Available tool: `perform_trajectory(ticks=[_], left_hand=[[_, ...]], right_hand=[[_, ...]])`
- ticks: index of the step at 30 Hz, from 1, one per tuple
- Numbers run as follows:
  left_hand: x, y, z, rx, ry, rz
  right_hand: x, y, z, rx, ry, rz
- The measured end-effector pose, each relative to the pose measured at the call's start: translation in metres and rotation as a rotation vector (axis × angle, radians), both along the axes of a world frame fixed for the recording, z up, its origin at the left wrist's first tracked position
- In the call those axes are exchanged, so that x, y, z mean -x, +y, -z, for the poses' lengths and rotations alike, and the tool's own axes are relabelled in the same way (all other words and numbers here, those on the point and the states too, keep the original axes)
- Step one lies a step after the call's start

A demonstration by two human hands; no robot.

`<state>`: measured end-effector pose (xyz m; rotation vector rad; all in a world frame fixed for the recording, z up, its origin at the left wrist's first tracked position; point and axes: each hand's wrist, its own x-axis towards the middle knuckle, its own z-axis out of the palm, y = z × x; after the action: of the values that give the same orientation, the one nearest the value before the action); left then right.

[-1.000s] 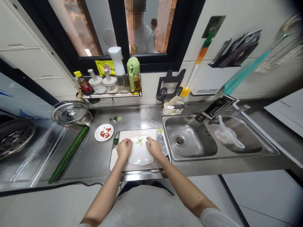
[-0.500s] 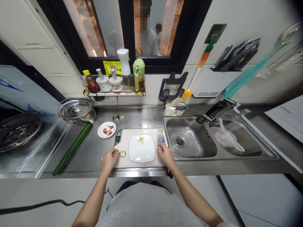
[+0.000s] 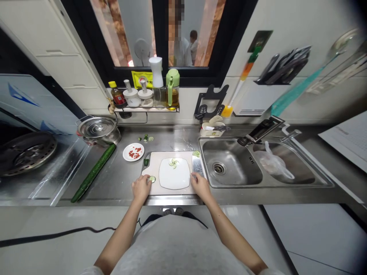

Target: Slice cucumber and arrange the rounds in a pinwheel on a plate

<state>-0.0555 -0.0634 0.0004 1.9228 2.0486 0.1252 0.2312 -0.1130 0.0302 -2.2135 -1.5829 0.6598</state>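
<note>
My left hand (image 3: 142, 188) is at the left side of the white cutting board (image 3: 153, 191), its fingertips closed at the edge of a round cucumber slice (image 3: 152, 178). My right hand (image 3: 201, 186) lies over the handle end of a kitchen knife (image 3: 197, 165), its fingers curled beside the plate; the handle is hidden beneath it. Between the hands a white square plate (image 3: 174, 177) rests on the board. Thin cucumber slices (image 3: 173, 163) form a pinwheel near its far edge. More slices (image 3: 196, 153) lie by the blade's tip, and a cucumber piece (image 3: 146, 162) sits at the board's far left corner.
Left of the board are a small plate (image 3: 125, 153) of red bits, a whole cucumber (image 3: 93, 173) and a lidded pot (image 3: 99, 130). Cucumber scraps (image 3: 145, 138) lie behind. A double sink (image 3: 233, 179) is at the right; bottles (image 3: 172, 91) stand on a rack.
My left hand has moved onto the round cucumber slice, closing the small gap beside it. My right hand stays at the knife's handle end. The whole view has shifted slightly.
</note>
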Motion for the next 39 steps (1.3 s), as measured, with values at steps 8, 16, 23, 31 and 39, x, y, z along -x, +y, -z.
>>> perform_trajectory(ticks=[8, 16, 23, 31, 39], left_hand=[[-0.003, -0.005, 0.006, -0.15, 0.033, 0.058], [-0.004, 0.002, 0.008, -0.104, -0.517, -0.129], [-0.026, 0.012, -0.02, 0.081, -1.277, -0.215], [-0.041, 0.012, -0.06, 0.14, -1.393, -0.132], [-0.048, 0.011, -0.07, 0.218, -1.43, -0.061]], right_hand=[[0.014, -0.009, 0.002, -0.084, 0.04, -0.032], [0.021, -0.017, 0.003, -0.109, 0.104, -0.01], [0.049, 0.006, -0.021, -0.245, 0.291, -0.059], [0.072, 0.031, -0.043, -0.323, 0.517, -0.134], [0.074, 0.038, -0.041, -0.254, 0.674, -0.297]])
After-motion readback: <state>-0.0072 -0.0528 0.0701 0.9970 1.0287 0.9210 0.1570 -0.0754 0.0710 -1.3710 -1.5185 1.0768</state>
